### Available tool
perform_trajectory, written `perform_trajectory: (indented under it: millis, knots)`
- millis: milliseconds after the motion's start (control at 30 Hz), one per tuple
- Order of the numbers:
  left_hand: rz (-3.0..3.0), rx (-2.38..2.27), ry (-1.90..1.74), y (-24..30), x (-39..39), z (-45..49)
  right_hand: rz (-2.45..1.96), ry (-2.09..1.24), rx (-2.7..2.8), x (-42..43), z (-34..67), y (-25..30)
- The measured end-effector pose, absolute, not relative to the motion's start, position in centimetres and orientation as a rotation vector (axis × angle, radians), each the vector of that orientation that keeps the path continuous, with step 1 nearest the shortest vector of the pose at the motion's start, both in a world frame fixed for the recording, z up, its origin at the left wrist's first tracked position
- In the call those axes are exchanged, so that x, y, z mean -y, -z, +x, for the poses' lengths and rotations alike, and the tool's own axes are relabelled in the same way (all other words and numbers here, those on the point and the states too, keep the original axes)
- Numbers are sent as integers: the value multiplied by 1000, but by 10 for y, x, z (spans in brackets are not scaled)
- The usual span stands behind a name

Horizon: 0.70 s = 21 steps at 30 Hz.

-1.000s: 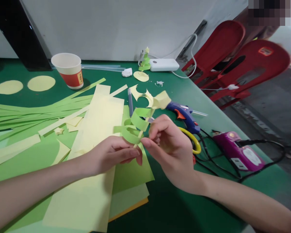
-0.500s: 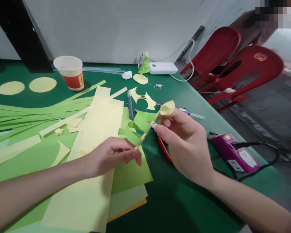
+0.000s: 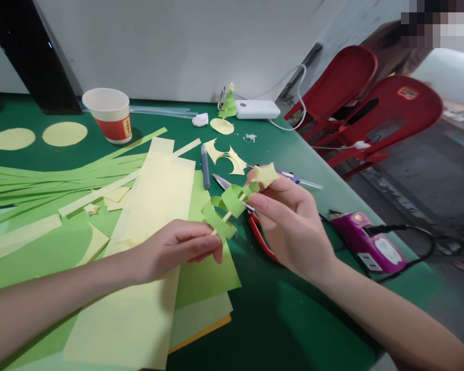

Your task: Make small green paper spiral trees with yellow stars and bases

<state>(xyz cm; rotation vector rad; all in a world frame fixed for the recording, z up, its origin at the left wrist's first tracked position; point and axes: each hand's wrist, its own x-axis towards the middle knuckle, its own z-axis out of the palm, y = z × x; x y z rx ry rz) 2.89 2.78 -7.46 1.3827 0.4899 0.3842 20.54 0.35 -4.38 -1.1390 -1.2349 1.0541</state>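
Observation:
I hold a small paper tree [image 3: 228, 206] between both hands: green strips looped along a thin stick, with a pale yellow star [image 3: 266, 174] at its top. My left hand [image 3: 178, 250] pinches the lower end of the stick, fingers closed. My right hand [image 3: 290, 221] pinches the upper end just under the star. The tree tilts up to the right, above a stack of yellow and green paper sheets [image 3: 154, 247] on the green table [image 3: 294, 319].
Green paper strips [image 3: 42, 180] fan out at left, beyond two yellow discs [image 3: 64, 133]. A paper cup [image 3: 108, 113], a grey pen [image 3: 204, 167], red-handled scissors [image 3: 255, 232], a finished paper tree [image 3: 226, 111], a white power bank [image 3: 257, 108], a purple power strip [image 3: 367, 242] and red chairs [image 3: 375, 103] are also around.
My right hand slid up the stick from its lower end to just under the star. The green loops are now bunched closer together, and the view has shifted a little.

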Motion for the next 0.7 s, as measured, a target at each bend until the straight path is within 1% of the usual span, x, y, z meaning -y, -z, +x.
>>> perform_trajectory:
  millis: [233,400,533,700]
  knots:
    - [1367,-498,-378,73,-27,29,-987,-1040,1298,-5,210,45]
    - [1306,-456,-409,81,-25,28,-1010,-1036,1429,-17,220,42]
    - [1303,-463,-357,84,-25,27,-986,-1137,1523,-27,227,42]
    - [1327,-433,-323,80,-27,27,-954,-1244,1495,-30,228,42]
